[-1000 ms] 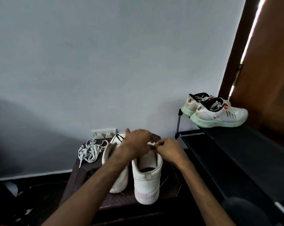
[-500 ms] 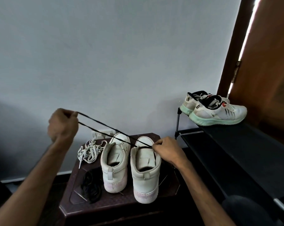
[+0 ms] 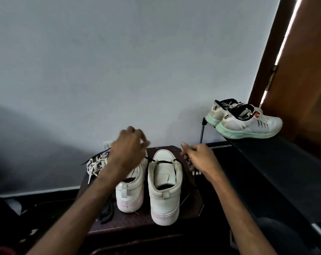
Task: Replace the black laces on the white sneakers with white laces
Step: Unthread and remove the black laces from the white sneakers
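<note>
Two white sneakers stand heel-toward-me on a dark brown stool (image 3: 174,217): the left sneaker (image 3: 131,196) and the right sneaker (image 3: 165,192). A black lace (image 3: 165,161) crosses the front eyelets of the right sneaker. My left hand (image 3: 128,150), blurred, hovers over the left sneaker's toe with fingers curled on the lace, whose end trails out to the left. My right hand (image 3: 198,159) pinches the lace's other side just right of the right sneaker. A bundle of white laces (image 3: 97,165) lies at the stool's back left. A loose black lace (image 3: 107,211) lies front left.
A black shoe rack (image 3: 266,162) runs along the right, carrying a pair of white trainers with mint soles (image 3: 248,124). A brown wooden door (image 3: 307,70) stands behind it. A plain grey wall fills the background; a white socket plate (image 3: 107,144) peeks out behind the stool.
My left hand came down and right, from high at the far left to above the left sneaker. The taut black lace went slack. My right hand shifted slightly right.
</note>
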Motion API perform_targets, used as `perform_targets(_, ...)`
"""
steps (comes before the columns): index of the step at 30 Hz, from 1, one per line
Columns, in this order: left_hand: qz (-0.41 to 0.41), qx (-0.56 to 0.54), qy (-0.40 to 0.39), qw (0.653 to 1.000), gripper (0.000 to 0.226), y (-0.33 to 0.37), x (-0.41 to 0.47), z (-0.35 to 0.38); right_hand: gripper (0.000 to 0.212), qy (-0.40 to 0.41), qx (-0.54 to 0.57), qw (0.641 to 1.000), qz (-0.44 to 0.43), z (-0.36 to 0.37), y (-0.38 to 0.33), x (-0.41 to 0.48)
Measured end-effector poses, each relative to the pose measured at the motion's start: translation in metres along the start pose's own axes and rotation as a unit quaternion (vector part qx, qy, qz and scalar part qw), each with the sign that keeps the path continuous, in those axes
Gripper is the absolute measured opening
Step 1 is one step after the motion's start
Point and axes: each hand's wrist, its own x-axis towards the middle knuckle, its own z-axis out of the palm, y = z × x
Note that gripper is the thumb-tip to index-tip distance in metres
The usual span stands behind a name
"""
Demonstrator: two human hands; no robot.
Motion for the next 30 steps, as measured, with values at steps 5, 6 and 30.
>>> perform_targets(5,-0.032,0.080,-0.176,0.981,0.039,0.030,-0.007,0.034,0.012,-0.058,-0.110,0.989,-0.079,0.017,0.010,0.003)
perform_targets(6,-0.046,0.080,-0.173,0.981,0.035,0.032,-0.009,0.037,0.010,-0.064,-0.119,0.987,-0.081,0.022,0.011,0.001)
perform_targets(30,-0.069,0.188,-0.006,0.980,0.025,0.039,-0.028,0.056,0.002,0.018,-0.025,0.988,-0.153,0.041,0.032,-0.002)
